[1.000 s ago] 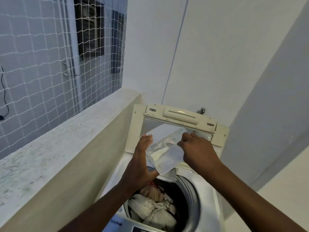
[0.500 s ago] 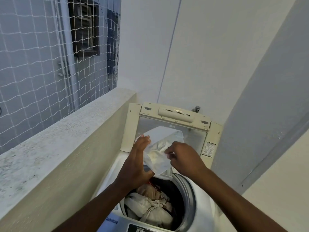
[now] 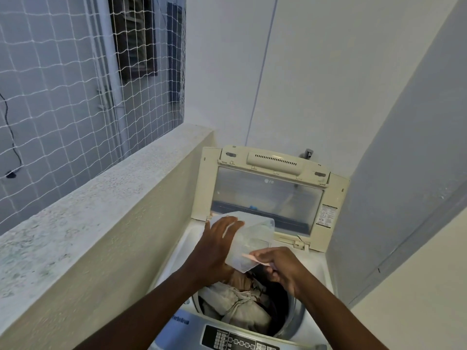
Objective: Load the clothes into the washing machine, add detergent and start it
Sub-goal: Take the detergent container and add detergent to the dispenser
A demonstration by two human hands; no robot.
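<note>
The white top-load washing machine (image 3: pixel 313 274) stands with its lid (image 3: pixel 267 198) raised against the wall. Beige and dark clothes (image 3: pixel 242 306) fill the drum. My left hand (image 3: pixel 214 248) grips a translucent plastic container (image 3: pixel 252 238) from its left side and holds it tilted just above the drum opening. My right hand (image 3: pixel 280 266) is at the container's lower edge, fingers curled, pinching a thin pink piece (image 3: pixel 252 257); what that piece is cannot be told. The container's contents are not clear.
The control panel (image 3: pixel 240 341) with its buttons runs along the machine's near edge. A rough concrete ledge (image 3: pixel 101 210) with safety netting (image 3: pixel 63 84) above it runs close on the left. White walls close in behind and on the right.
Both hands have come down with the container, from in front of the lid to just over the drum. My right hand moved from its top edge to its lower edge and now pinches a pink piece.
</note>
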